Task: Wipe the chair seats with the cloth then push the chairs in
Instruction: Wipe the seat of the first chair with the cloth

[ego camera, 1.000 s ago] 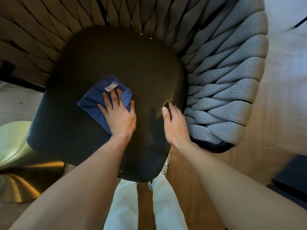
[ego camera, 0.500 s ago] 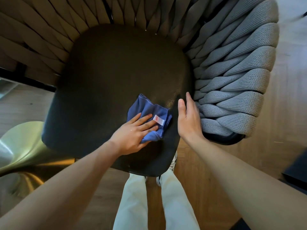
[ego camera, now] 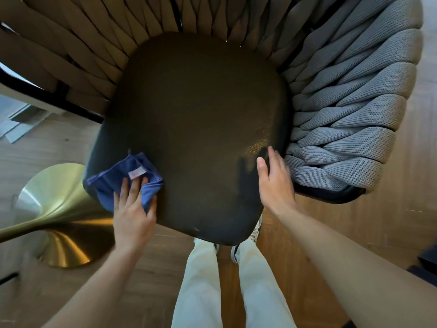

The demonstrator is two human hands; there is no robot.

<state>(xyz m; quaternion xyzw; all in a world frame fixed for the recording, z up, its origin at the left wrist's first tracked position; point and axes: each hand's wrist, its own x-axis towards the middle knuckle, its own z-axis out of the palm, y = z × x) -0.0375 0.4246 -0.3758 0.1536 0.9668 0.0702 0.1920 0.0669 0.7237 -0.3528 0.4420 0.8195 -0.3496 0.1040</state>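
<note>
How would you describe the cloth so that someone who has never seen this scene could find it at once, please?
Start at the dark padded chair seat ringed by a woven grey backrest. Go to the seat's near left corner, beside the brass table base, where the left hand presses on the crumpled cloth. It is the only blue thing in view, and carries a small pale tag.

Both forearms bare, no sleeves, watch or rings visible on left hand [ego camera: 133, 215] or right hand [ego camera: 274, 181]. Pale cream trousers [ego camera: 201, 287], loose-legged, lower centre of frame. Shoes [ego camera: 256, 229] just below seat edge: white laces, dark-and-white upper, mostly hidden.
</note>
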